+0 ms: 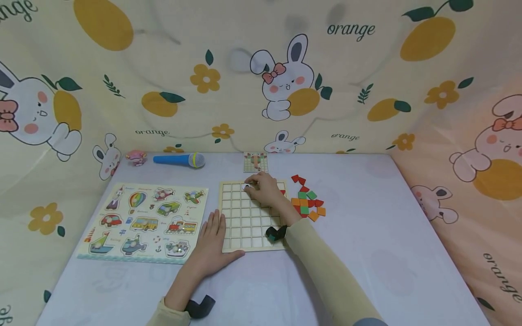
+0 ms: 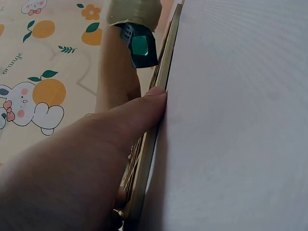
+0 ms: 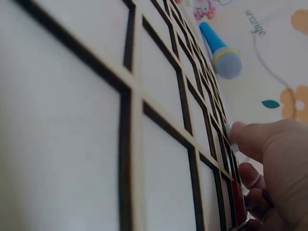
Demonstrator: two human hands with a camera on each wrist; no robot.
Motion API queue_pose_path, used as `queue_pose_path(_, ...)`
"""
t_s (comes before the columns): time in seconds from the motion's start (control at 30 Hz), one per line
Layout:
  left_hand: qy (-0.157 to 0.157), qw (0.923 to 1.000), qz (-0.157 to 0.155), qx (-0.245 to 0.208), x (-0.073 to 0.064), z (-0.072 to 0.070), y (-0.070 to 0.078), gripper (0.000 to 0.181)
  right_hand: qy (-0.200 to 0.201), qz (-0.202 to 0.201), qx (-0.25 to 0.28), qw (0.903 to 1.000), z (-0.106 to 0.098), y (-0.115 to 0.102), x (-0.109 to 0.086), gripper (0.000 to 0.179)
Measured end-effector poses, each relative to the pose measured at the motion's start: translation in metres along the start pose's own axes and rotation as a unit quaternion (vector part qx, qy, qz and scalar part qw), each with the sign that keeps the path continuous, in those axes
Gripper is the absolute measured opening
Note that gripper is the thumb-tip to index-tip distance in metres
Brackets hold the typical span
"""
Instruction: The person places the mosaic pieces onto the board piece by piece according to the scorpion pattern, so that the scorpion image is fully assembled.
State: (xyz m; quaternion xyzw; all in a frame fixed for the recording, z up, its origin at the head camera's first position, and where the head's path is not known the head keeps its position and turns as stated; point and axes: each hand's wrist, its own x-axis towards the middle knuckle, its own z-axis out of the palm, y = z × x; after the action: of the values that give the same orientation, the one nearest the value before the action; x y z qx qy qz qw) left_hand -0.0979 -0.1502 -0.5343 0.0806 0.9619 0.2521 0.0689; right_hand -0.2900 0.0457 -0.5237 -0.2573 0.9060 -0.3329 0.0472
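Observation:
A wooden grid board lies flat on the white table. My left hand rests at its near left corner, fingers straight along the left edge. In the left wrist view, the thumb touches the board's near edge. My right hand is over the board's far rows and pinches a small white piece with a dark mark. The piece's white edge shows under the fingertips in the right wrist view. A red tile sits in a cell close to that hand.
Loose red, green and orange tiles lie right of the board. A small pattern card is behind it. On the left are a vehicle picture board, a blue toy microphone and a pink figurine. A printed cloth hangs behind.

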Motion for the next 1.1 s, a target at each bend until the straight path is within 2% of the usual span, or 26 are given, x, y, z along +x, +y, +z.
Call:
queue_pose_path(0.23,-0.004,1.0000,-0.003,0.001,0.000,0.000,0.000,0.124,0.010,0.013,-0.010,0.9998,0.002,-0.004,0.001,0.023)
queue_pose_path(0.4,0.005,1.0000,0.000,0.004,0.000,0.000,-0.001,0.123,0.012,0.017,-0.029,0.9993,0.001,-0.011,0.000,0.024)
queue_pose_path(0.63,-0.005,1.0000,-0.003,0.002,0.000,0.000,0.000,0.125,0.029,0.012,-0.020,0.9993,-0.007,-0.015,-0.010,0.037)
queue_pose_path(0.7,-0.009,0.9999,-0.007,0.008,0.000,0.000,0.000,0.125,0.039,0.014,-0.012,0.9991,-0.011,-0.012,-0.015,0.037)
queue_pose_path(0.93,0.006,1.0000,-0.004,0.000,-0.001,-0.001,0.002,0.123,0.076,0.030,0.011,0.9966,-0.037,0.006,-0.036,0.031)
queue_pose_path(1.1,0.006,1.0000,-0.004,-0.003,-0.001,0.000,0.003,0.123,0.099,0.055,0.027,0.9932,-0.059,0.027,-0.056,0.031)
